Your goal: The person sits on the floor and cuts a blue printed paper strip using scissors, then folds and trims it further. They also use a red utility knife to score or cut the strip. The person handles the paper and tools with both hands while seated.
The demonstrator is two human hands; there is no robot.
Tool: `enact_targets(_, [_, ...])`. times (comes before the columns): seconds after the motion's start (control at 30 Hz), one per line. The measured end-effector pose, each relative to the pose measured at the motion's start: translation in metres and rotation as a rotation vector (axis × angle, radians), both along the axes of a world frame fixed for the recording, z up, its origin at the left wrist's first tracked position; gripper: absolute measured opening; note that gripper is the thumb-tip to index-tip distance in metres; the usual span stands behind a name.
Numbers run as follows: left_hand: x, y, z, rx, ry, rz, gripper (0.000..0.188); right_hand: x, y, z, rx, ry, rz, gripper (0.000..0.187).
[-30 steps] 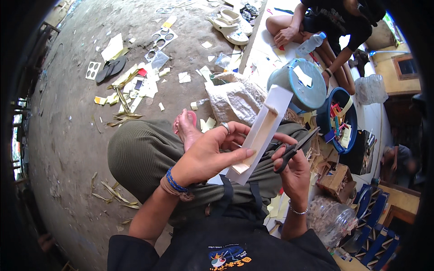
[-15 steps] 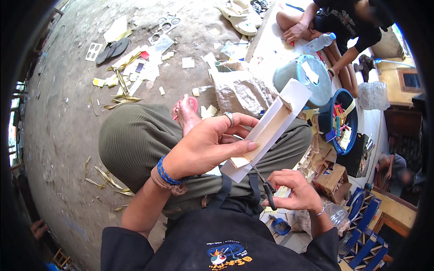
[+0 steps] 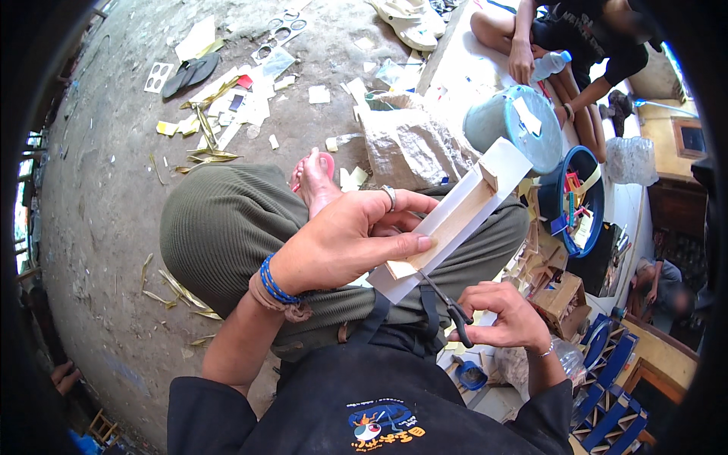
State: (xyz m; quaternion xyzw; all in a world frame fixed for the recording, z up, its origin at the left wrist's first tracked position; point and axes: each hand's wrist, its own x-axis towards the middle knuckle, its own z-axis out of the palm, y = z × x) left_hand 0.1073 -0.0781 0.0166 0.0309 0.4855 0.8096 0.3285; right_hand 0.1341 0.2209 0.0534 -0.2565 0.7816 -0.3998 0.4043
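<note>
My left hand (image 3: 345, 239) grips a strip of white paper (image 3: 394, 287) with its thumb on top and its fingers behind. A thin piece of light wood (image 3: 461, 216) lies along the paper, with a small upright end (image 3: 489, 177) at its far right. The paper's long sides stand out past the wood. My right hand (image 3: 504, 318) has its fingers in the dark handles of a pair of scissors (image 3: 457, 315). The blades reach the paper's near edge, close to the wood's near end. How far they are apart I cannot tell.
A blue basin (image 3: 565, 241) of coloured scraps and an upturned bluish bucket (image 3: 512, 129) stand at right, beside a crumpled sack (image 3: 402, 148). Beyond them sits a person (image 3: 584, 45). Wood offcuts and a cardboard box (image 3: 560, 299) lie right of my knee. Paper scraps (image 3: 239, 106) litter the floor.
The scissors' handles have swung slightly, while the blades stay at the paper's near edge. My left hand keeps its hold. The other person's hand has shifted right, near the bottle.
</note>
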Motion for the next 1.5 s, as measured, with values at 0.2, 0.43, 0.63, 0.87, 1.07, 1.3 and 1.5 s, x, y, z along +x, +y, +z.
enact_targets(0.2, [0.000, -0.001, -0.002, -0.043, 0.017, -0.050, 0.050, -0.005, 0.002, 0.004, 0.017, -0.010, 0.037, 0.031])
enact_targets(0.43, [0.001, 0.002, -0.010, -0.087, 0.086, -0.085, 0.045, -0.011, 0.009, 0.006, 0.008, -0.133, 0.121, 0.031])
enact_targets(0.63, [-0.001, 0.001, 0.001, -0.134, 0.027, -0.153, 0.046, -0.014, 0.016, 0.000, -0.020, -0.352, 0.145, 0.032])
enact_targets(0.87, [-0.009, 0.013, 0.008, -0.177, -0.091, -0.006, 0.047, 0.024, 0.053, -0.044, 0.441, 0.323, -0.143, 0.032])
enact_targets(1.07, [-0.011, 0.025, 0.005, -0.171, -0.055, 0.073, 0.058, 0.103, 0.044, -0.104, 0.614, 0.619, -0.372, 0.030])
enact_targets(1.3, [-0.016, 0.043, -0.001, -0.183, -0.075, 0.055, 0.052, 0.133, 0.047, -0.128, 0.617, 0.575, -0.353, 0.007])
enact_targets(1.5, [-0.021, 0.056, -0.004, -0.218, -0.027, -0.043, 0.035, 0.114, 0.056, -0.109, 0.570, 0.473, -0.233, 0.009])
